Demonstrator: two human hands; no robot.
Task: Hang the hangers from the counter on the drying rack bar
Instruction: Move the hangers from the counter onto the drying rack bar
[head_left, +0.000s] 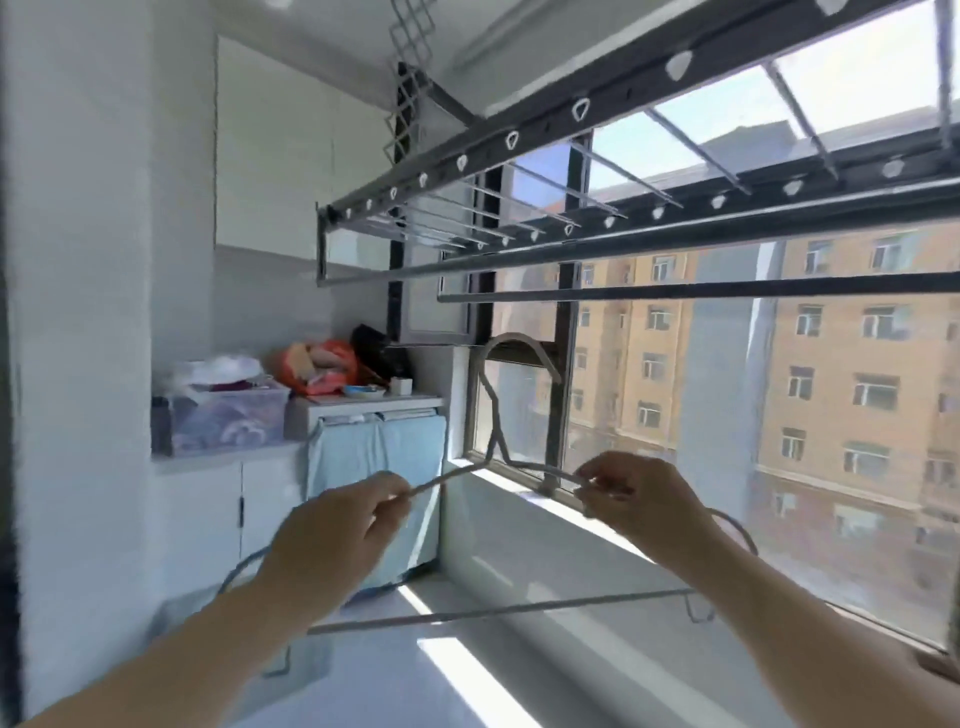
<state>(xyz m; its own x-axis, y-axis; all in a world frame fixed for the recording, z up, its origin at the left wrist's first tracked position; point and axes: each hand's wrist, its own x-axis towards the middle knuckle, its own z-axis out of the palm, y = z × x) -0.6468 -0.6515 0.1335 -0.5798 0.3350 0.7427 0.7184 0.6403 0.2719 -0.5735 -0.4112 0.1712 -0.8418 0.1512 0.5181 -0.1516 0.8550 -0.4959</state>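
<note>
We hold the hanger (498, 613) in mid-air below the rack bar (727, 289), hook up, not yet on. Our left hand (332, 535) and right hand (639, 504) each pinch a shoulder, both grips clamped on it. Best move, we judge: raise it level, hook mouth over the bar, lower, then release.

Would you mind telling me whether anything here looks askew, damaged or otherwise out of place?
Nothing looks damaged or spilled. The hanger is held slightly tilted, its left end lower, between the left hand and right hand, with its hook below the drying rack bar, not yet on it.
</note>
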